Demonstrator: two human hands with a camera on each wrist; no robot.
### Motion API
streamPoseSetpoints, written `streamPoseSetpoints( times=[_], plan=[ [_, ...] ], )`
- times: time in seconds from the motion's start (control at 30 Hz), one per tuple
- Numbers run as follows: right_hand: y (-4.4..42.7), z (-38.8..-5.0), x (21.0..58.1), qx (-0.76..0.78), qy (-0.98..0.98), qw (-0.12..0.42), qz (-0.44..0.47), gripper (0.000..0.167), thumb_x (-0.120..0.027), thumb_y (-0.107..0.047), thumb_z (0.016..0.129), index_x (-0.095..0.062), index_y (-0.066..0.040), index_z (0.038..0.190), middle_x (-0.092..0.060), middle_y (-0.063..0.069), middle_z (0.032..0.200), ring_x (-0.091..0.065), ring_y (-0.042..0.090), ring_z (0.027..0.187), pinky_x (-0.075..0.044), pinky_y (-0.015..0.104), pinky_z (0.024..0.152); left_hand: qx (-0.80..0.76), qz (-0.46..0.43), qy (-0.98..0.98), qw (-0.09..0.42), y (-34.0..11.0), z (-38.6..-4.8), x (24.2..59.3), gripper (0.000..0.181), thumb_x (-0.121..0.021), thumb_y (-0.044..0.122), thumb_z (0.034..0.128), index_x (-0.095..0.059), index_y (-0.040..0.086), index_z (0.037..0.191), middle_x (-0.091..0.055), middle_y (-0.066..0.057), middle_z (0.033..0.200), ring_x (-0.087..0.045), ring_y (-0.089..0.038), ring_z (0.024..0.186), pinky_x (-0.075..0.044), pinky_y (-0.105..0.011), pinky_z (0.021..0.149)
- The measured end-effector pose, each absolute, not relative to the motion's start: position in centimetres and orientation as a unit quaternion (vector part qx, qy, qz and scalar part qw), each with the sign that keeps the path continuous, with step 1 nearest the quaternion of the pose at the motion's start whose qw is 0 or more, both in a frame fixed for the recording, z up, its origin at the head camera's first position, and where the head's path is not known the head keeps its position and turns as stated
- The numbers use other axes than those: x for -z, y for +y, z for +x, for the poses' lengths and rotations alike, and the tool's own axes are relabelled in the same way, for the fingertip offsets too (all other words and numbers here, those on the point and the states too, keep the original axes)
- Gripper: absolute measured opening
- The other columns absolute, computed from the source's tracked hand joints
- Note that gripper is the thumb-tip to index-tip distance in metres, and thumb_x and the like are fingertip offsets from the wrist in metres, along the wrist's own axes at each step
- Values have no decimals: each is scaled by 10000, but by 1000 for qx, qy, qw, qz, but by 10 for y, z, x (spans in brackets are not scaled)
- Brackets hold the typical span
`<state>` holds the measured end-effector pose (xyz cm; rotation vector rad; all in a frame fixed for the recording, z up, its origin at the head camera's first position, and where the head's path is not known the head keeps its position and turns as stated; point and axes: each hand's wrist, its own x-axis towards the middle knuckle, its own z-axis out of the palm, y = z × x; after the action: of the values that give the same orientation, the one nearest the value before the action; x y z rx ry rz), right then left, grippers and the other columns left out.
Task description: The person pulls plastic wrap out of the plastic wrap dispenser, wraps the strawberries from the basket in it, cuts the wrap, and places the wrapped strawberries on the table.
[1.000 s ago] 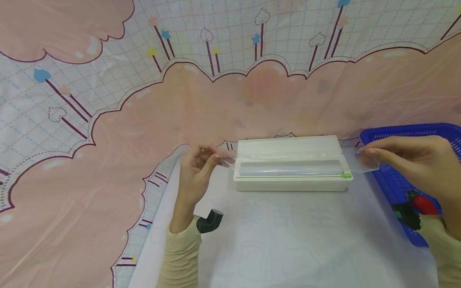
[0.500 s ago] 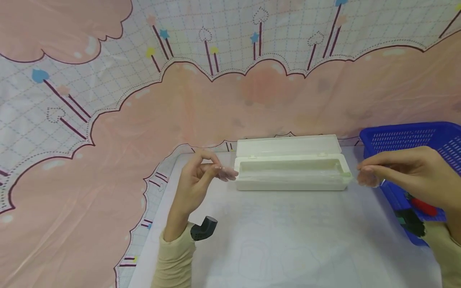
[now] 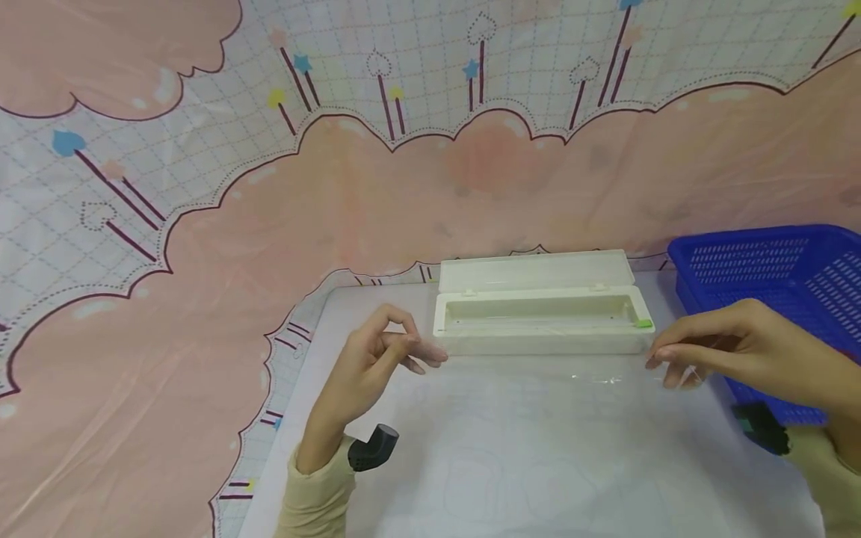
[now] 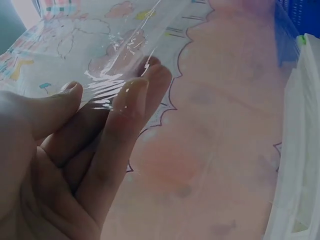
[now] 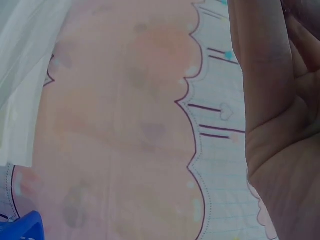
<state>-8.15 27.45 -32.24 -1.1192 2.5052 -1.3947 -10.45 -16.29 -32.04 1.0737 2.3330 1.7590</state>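
Film held between both hands in front of the open box

I read the step in hand as holding a piece of film (image 3: 595, 379) spread between the hands, just in front of the box (image 3: 545, 345). From the head view, the left hand (image 3: 363, 370) pinches one side between thumb and forefinger, its other fingers reaching loosely toward the box. The right hand (image 3: 733, 359) looks pinched on the other side, thumb against finger; its own wrist camera misses the fingertips, so I cannot tell how much film they hold. The next move, in my judgement, calls for even tension, both pinches level and apart, so that the sheet does not fold and cling to itself.

The film is clear and thin, almost lost against the white table (image 3: 498, 463); a few bright glints give it away. The left wrist view shows it creased into fine ridges around the thumb and fingers, with a long shiny fold running off. Whether its middle touches the box or table, I cannot tell. The box's lid (image 3: 534, 273) stands open behind, and the blue basket (image 3: 740, 243) sits off to the right
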Motion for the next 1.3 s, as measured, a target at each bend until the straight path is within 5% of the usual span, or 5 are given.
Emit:
streamPoseSetpoints(
  times=[0.5,1.3],
  plan=[
    [258,-77,349,509,748,217,-366,273,-517,56,987,-706,-130,1054,-742,17,871,-721,165,703,-593,345,566,-551,346,750,118,-164,-88,351,48,-480,63,1042,-482,18,1027,-752,-140,805,-729,-153,691,-608,-365,652],
    [249,-68,394,547,707,275,-354,205,-539,-12,997,-704,-130,964,-712,66,757,-677,84,648,-557,321,484,-535,289,766,210,-163,-76,405,145,-474,189,1057,-503,47,1048,-750,-131,810,-734,-183,700,-607,-386,660]
  ],
)
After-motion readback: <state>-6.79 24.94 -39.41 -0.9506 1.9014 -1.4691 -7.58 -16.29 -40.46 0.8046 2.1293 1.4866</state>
